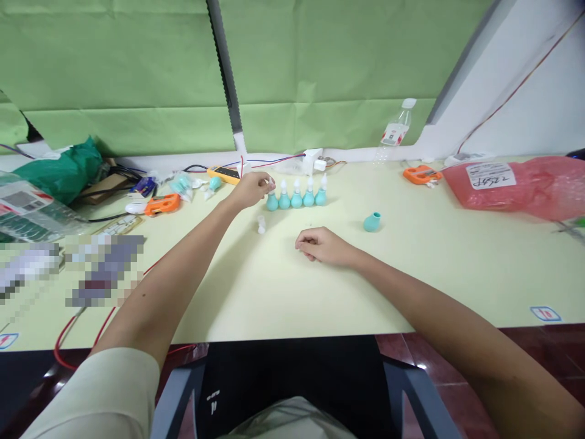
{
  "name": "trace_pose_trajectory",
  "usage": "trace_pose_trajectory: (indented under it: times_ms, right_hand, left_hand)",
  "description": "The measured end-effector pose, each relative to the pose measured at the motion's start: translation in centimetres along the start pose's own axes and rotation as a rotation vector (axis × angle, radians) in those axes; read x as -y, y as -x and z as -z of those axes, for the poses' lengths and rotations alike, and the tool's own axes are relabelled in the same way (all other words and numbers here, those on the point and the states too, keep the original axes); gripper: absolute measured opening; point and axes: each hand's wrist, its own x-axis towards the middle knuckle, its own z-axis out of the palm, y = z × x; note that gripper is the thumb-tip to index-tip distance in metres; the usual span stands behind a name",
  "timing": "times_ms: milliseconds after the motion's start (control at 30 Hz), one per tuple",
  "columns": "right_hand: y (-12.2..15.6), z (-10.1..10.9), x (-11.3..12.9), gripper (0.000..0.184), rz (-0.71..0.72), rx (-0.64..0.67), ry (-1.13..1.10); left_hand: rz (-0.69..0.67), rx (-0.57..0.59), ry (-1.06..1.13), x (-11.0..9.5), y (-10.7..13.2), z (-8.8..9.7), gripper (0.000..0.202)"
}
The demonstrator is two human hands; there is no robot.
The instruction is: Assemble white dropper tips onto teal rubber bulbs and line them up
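Observation:
Several teal squeeze bulbs with white nozzles [296, 198] stand upright in a row at the back of the table. At the row's left end, my left hand [252, 189] pinches the nozzle tip of the leftmost bulb [272, 202], whose teal base rests on the table. My right hand [322, 245] lies on the table in front of the row, fingers curled in, with nothing seen in them. Between the hands and nearer the left one is a small whitish translucent nozzle piece [261, 224]. Off to the right, a teal bulb without a nozzle [372, 222] leans with its opening up and right.
Orange-handled tools [163, 204] lie at left, another orange tool [422, 175] at right. A red plastic bag [503, 186] fills the right rear. Bagged teal parts [183, 185], a yellow-black device [223, 175] and cables are behind my left arm. A clear bottle [397, 129] stands at the back.

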Motion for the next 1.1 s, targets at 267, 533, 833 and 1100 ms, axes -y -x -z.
trace_pose_trajectory:
  times_ms: [267,533,833,1100]
  right_hand:
    - [-0.1,0.0,-0.1,0.014,0.008,0.004,0.012]
    - [0.0,0.0,-0.2,0.016,0.020,0.003,0.026]
    - [0.0,0.0,-0.1,0.015,0.028,0.000,0.049]
    - [0.0,0.0,0.0,0.016,0.031,0.005,0.054]
  left_hand:
    - [0.022,0.013,0.051,0.3,0.5,0.0,0.021]
    - [0.049,0.032,0.076,-0.1,1.6,0.1,0.039]
    - [0.090,0.043,0.105,1.1,2.4,0.1,0.028]
    - [0.127,0.092,-0.016,1.0,2.5,-0.5,0.045]
